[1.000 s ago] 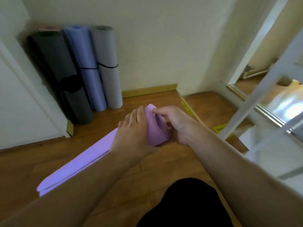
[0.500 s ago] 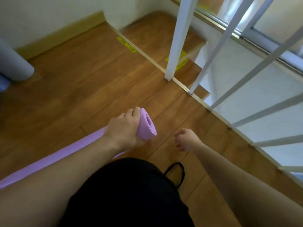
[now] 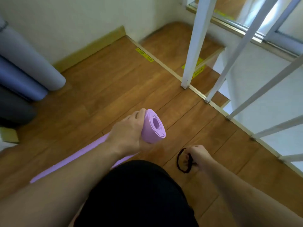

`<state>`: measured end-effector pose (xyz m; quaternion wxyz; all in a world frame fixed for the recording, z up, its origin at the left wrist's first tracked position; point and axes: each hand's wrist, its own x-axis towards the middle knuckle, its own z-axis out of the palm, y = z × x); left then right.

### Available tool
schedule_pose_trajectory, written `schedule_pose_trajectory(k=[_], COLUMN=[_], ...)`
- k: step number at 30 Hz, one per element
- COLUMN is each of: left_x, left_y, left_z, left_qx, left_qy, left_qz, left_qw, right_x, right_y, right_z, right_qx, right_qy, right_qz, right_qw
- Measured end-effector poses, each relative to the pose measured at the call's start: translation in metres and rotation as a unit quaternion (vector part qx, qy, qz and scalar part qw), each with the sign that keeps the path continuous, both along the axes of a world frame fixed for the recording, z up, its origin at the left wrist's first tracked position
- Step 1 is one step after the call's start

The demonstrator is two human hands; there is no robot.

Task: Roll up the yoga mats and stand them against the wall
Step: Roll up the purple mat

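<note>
While the left hand (image 3: 129,133) grips the rolled end of the pink yoga mat (image 3: 153,126) near the middle of the wooden floor (image 3: 114,82), the right hand (image 3: 197,157) at 5 o'clock pinches a black elastic band (image 3: 180,161). The mat's flat part runs toward 8 o'clock. Three rolled mats (image 3: 32,68) stand by the wall (image 3: 73,22) at 10 o'clock.
</note>
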<state>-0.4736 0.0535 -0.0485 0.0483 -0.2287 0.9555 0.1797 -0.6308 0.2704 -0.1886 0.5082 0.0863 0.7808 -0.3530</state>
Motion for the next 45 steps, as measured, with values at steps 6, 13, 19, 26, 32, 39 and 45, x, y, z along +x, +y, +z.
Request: schedule_pose_trajectory(k=[6, 13, 19, 26, 32, 39, 45], left_x=[0.065, 0.205, 0.325, 0.403, 0.443, 0.456, 0.454], left_y=[-0.029, -0.05, -0.046, -0.031, -0.035, -0.047, -0.053], left_z=[0.086, 0.207, 0.241, 0.226, 0.227, 0.252, 0.25], left_qx=[0.013, -0.056, -0.063, -0.007, 0.065, 0.16, -0.021], left_qy=[0.109, 0.237, 0.333, 0.37, 0.3, 0.317, 0.241], left_qz=[0.087, 0.198, 0.326, 0.405, 0.37, 0.404, 0.529], left_qw=[0.99, 0.949, 0.883, 0.836, 0.877, 0.843, 0.814], right_x=[-0.006, 0.115, 0.257, 0.395, 0.442, 0.457, 0.476], right_y=[-0.1, -0.186, -0.217, -0.244, -0.26, -0.267, -0.261], right_z=[0.166, 0.352, 0.45, 0.474, 0.451, 0.448, 0.439], right_qx=[-0.273, -0.424, -0.344, -0.208, -0.166, -0.179, -0.22], right_qy=[-0.117, 0.12, 0.341, 0.441, 0.443, 0.473, 0.522], right_qz=[-0.135, 0.295, 0.537, 0.676, 0.704, 0.683, 0.664], right_qw=[0.945, 0.848, 0.691, 0.553, 0.53, 0.527, 0.488])
